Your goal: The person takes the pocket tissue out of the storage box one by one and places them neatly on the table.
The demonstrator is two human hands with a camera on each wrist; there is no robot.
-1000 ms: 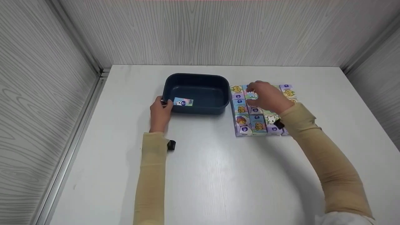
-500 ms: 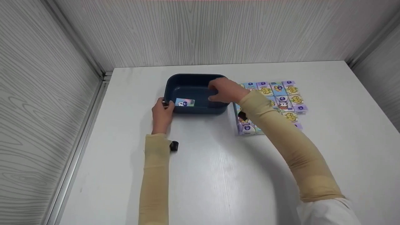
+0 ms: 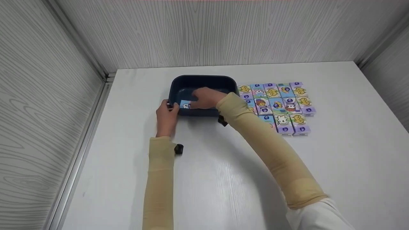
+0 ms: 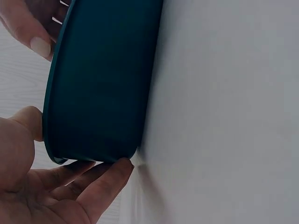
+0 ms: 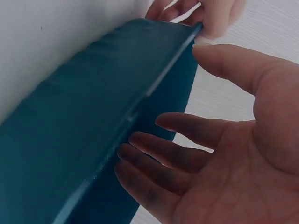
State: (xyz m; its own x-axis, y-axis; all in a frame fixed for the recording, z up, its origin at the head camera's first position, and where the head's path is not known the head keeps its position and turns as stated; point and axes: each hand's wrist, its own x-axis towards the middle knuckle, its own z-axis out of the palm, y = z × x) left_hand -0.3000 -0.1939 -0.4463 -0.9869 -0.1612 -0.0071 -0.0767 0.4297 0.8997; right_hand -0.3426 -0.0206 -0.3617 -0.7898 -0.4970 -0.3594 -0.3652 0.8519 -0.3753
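Note:
A dark blue-green rectangular tub (image 3: 204, 112) stands on the white table in the head view. My left hand (image 3: 166, 118) grips its front left corner; the left wrist view shows the thumb (image 4: 31, 122) at the rim and the fingers outside against the wall. Inside the tub lies one small cartoon-printed pack (image 3: 185, 104), partly covered by my right hand (image 3: 207, 97). That hand reaches in over the tub's rim. Seen from the right wrist, its fingers (image 5: 173, 154) are apart and loosely bent, holding nothing.
Right of the tub, several similar small printed packs (image 3: 277, 104) lie side by side in rows, the front left ones hidden by my right sleeve. A grey wood-grain panel (image 3: 204, 35) rises behind the white table (image 3: 204, 179), and another stands at the left.
My right hand has moved left from above the rows of packs into the tub, over the pack lying there. The left hand has kept its grip on the corner.

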